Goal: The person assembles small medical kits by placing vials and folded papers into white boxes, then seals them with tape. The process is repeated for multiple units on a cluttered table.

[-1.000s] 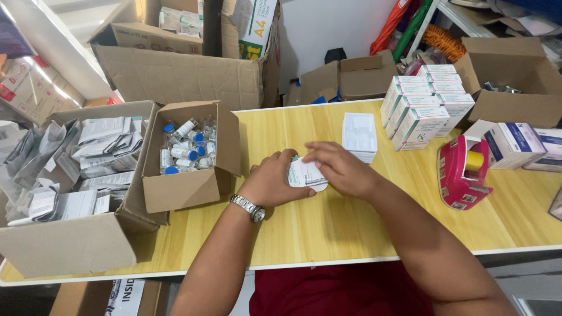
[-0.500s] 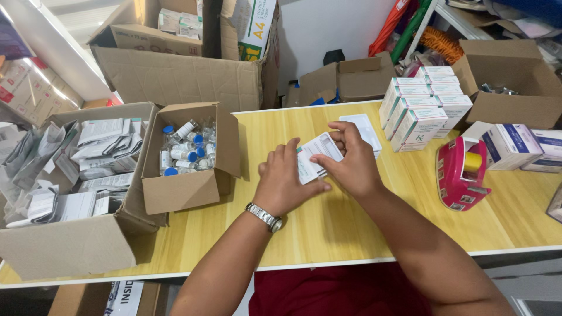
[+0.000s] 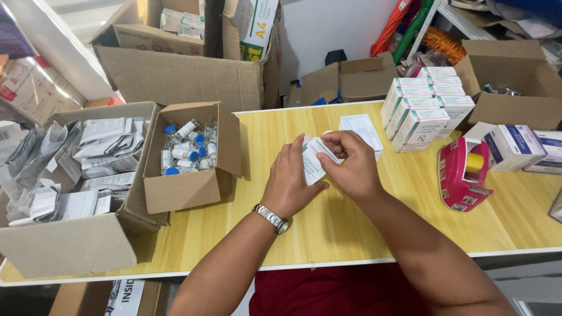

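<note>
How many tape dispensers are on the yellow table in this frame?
1. The red tape dispenser stands at the table's right side, right of the hands, in front of the stacked white cartons. Others may be hidden behind boxes.

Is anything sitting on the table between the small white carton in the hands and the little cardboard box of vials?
Nothing visible does. Both hands, left hand and right hand, hold the small white folded carton above bare yellow wooden tabletop; the small cardboard box of blue-capped vials stands apart to its left.

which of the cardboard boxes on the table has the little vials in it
The small open cardboard box just beside the left hand: it holds blue-capped vials. The larger box beside it holds folded paper leaflets instead.
</note>
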